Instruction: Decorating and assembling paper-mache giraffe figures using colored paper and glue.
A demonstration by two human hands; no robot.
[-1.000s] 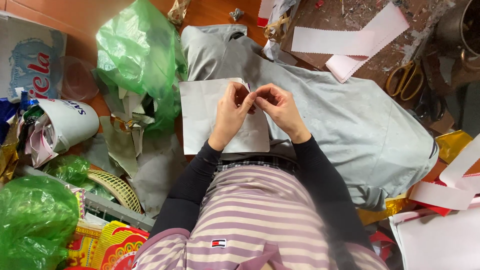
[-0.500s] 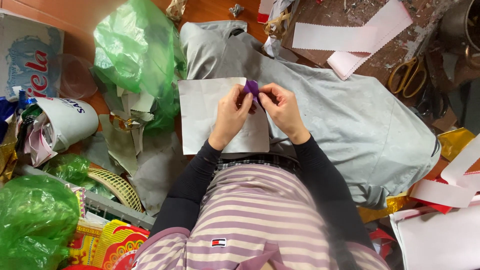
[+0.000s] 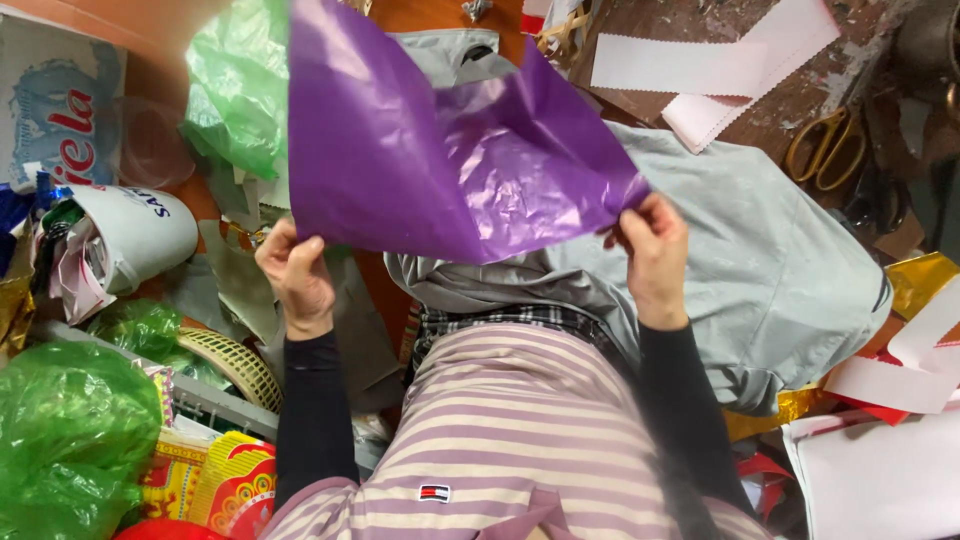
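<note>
A thin, crinkly purple sheet [image 3: 450, 150] is held up spread over the lap, pinched at its near corners by left hand [image 3: 297, 275] and right hand [image 3: 652, 250] fingers closed tight; light, floppy, probably tears easily.

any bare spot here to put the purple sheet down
The grey cloth to the right of the right hand is bare. Left of the left hand is crowded: green bags, paper cup, basket.
</note>
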